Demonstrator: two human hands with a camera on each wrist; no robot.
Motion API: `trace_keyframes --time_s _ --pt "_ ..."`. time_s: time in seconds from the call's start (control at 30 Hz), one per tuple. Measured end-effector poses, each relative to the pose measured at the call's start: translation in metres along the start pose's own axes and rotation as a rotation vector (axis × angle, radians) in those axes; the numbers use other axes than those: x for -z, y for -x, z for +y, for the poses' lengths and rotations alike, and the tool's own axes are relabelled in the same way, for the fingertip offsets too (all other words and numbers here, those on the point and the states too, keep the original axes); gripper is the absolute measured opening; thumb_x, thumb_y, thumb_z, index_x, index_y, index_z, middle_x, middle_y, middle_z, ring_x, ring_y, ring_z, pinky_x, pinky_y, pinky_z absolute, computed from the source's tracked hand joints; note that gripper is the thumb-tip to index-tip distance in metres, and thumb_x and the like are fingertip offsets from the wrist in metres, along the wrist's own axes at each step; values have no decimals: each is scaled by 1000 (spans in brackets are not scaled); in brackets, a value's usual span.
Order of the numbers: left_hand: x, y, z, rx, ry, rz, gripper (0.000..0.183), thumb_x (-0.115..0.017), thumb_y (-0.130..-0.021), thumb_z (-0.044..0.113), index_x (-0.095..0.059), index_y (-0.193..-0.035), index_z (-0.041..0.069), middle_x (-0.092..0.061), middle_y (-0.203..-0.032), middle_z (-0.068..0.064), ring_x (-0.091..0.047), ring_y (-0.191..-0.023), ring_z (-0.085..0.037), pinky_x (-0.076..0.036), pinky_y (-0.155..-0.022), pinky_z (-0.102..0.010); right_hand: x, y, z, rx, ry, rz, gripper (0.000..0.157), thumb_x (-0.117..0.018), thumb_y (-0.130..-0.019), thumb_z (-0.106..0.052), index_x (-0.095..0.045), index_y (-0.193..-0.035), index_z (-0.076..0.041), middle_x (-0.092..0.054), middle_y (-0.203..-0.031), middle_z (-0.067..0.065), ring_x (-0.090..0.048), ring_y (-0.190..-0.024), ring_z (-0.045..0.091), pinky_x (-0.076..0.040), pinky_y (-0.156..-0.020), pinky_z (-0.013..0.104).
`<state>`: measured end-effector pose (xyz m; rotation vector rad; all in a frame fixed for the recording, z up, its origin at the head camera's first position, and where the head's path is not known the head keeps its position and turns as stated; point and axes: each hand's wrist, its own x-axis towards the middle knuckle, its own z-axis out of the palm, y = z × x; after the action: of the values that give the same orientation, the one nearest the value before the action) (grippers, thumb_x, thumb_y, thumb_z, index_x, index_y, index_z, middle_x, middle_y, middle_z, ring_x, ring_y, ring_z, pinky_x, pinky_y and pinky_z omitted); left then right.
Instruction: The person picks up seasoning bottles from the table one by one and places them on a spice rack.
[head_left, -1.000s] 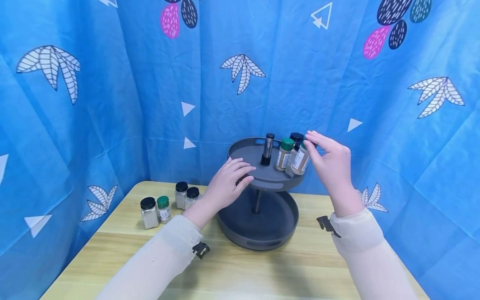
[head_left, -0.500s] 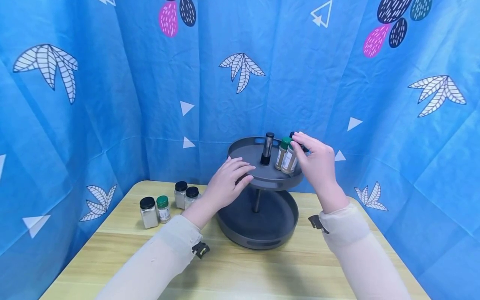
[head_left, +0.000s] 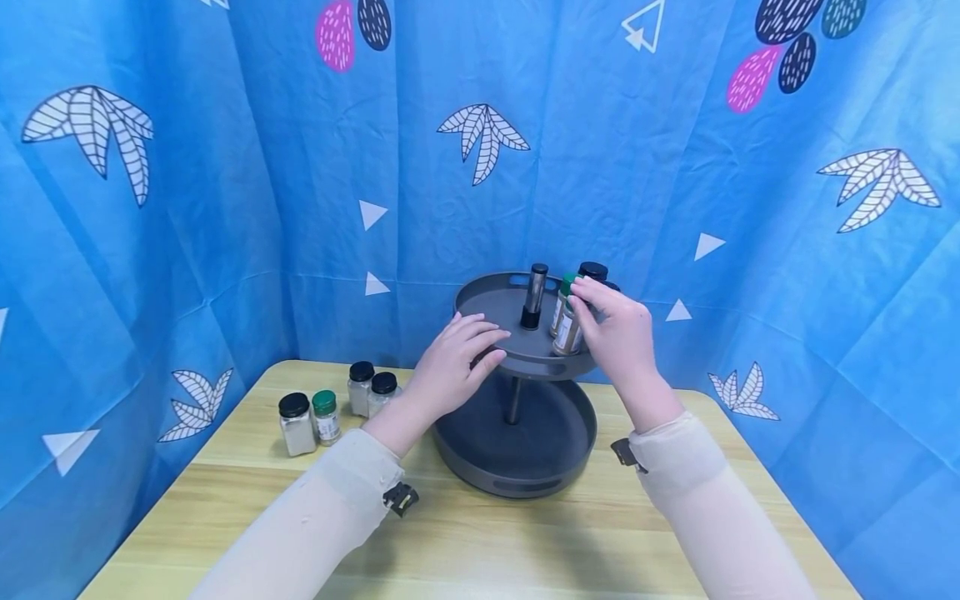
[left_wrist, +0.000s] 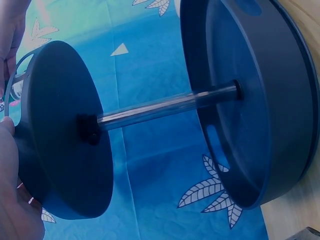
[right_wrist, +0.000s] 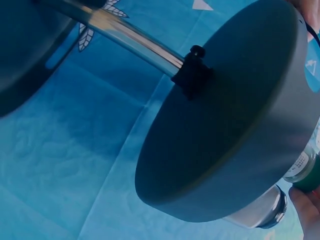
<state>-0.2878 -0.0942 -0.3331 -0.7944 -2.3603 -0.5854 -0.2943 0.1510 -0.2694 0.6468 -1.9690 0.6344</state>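
A dark grey two-tier turntable tray [head_left: 517, 482] stands on the table. On its upper tier, my right hand [head_left: 617, 333] pinches a green-capped spice jar [head_left: 567, 333] near the top, close to the front rim. Another green-capped jar [head_left: 556, 317] is right behind it. A black-lidded jar [head_left: 592, 271] stands farther back, partly covered by the hand, beside a second dark lid. My left hand [head_left: 453, 367] holds the upper tier's rim at the left, thumb outside; the left wrist view shows the tier's underside [left_wrist: 65, 135] beside the fingers. The right wrist view catches the green cap [right_wrist: 307, 175] beside my thumb.
At the table's left stand two black-lidded jars [head_left: 297, 427] [head_left: 361, 390], a green-capped jar [head_left: 326, 418], and one more black-lidded jar [head_left: 384, 388] partly behind my left forearm. A dark post [head_left: 534, 298] rises from the upper tier. Blue patterned curtains surround the table.
My right hand has moved left with the green-capped jar, exposing the black-lidded jar's top behind it. The other green-capped jar sits slightly farther left. My left hand has stayed on the rim.
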Motion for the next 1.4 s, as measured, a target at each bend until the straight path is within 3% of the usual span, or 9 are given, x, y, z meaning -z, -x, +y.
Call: trace_keyframes --time_s 1.03,1.4 --pt "-3 -2 -1 -19 2 14 40 -52 -104 42 -64 -135 21 -61 -137 -1 -40 -143 -21 -16 -124 -43 -3 5 4 -14 9 -55 28 -77 -89 -11 -75 -116 -4 -70 -120 13 -67 -114 26 -57 -91 46" --pt "-1 -1 -1 -15 9 10 39 -52 -104 41 -64 -135 20 -62 -137 -1 -40 -143 -21 -16 -124 -44 7 6 -1 -24 -3 -53 30 -78 -88 -10 -75 -116 -3 -70 -121 14 -67 -114 28 -57 -91 48"
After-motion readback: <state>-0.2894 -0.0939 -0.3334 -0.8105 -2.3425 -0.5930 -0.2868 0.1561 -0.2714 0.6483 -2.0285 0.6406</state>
